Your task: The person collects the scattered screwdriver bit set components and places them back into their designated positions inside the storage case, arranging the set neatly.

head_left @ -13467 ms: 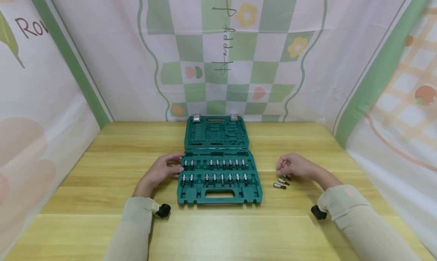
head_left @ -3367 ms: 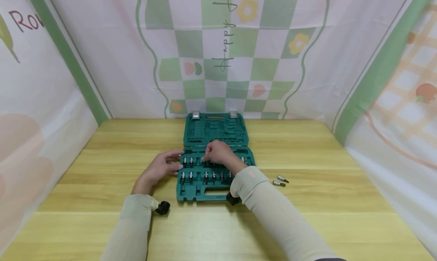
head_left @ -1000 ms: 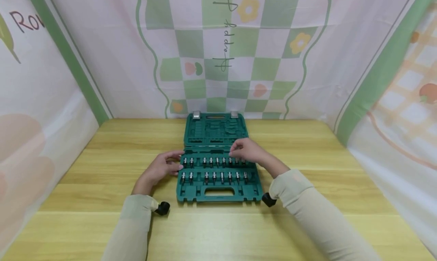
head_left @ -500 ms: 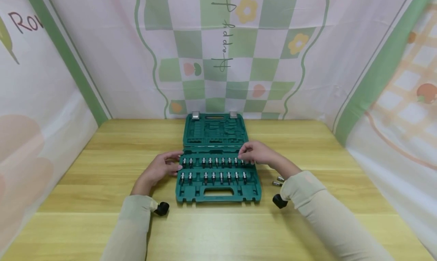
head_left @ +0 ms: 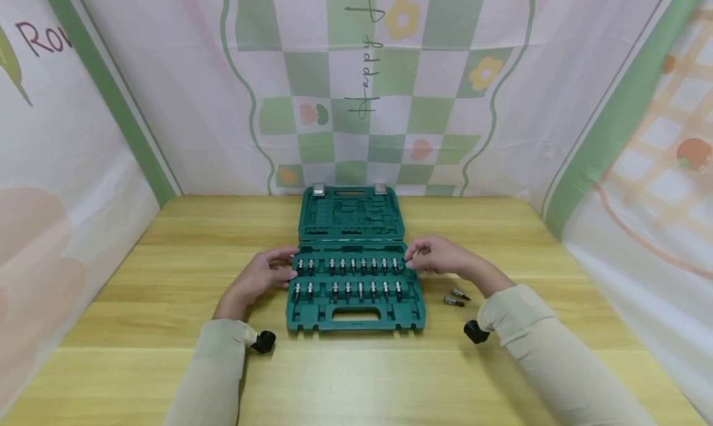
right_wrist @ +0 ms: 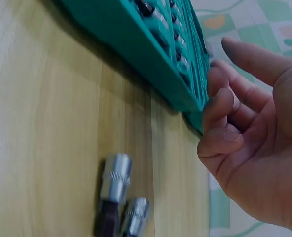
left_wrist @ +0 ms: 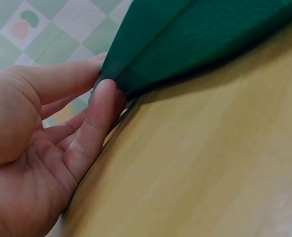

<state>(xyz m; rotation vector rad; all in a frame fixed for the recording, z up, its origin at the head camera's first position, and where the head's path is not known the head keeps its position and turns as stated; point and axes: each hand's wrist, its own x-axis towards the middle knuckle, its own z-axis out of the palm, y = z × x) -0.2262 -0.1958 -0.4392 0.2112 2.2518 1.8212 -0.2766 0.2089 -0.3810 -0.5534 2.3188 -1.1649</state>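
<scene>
The green tool case (head_left: 356,324) lies unfolded on the table, its lid at the back. Two rows of bit sockets (head_left: 360,290), chrome with dark tips, sit in its front half. At the case's left edge, my left hand (head_left: 262,276) holds the rim between thumb and fingertips, clearer in the left wrist view. My right hand (head_left: 440,256) is beside the case's right edge, fingers loosely bent and nothing in them. Two loose bit sockets lie on the table below it: a nearer one (right_wrist: 115,180) and a smaller-looking one (right_wrist: 136,215).
The wooden table (head_left: 356,376) ends at a printed cloth backdrop (head_left: 356,104) behind the lid. Cloth walls also rise on the left and right. The lid (head_left: 352,212) has moulded recesses and two metal latches.
My right hand was at the upper row earlier; a bit socket now fills a slot there. One fewer loose socket lies on the table. The right hand has moved rightward; the left stayed.
</scene>
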